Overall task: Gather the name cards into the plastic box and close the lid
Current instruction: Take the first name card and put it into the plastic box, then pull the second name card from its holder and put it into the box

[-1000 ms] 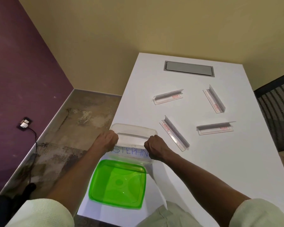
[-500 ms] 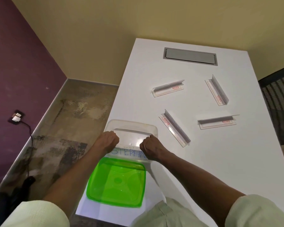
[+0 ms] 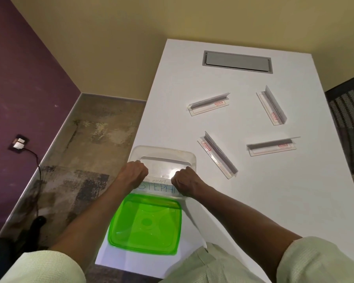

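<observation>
four name cards lie loose on the desk (image 3: 253, 201); a fifth (image 3: 161, 185) sits in the clear plastic box (image 3: 164, 154), left hand (image 3: 134, 173) and right hand (image 3: 185, 182) curled on its ends. green lid (image 3: 145, 223) off, just nearer.

Clear glossy plastic box (image 3: 164, 158) — translucent green lid (image 3: 145, 223) — matt white table (image 3: 253, 201)
</observation>
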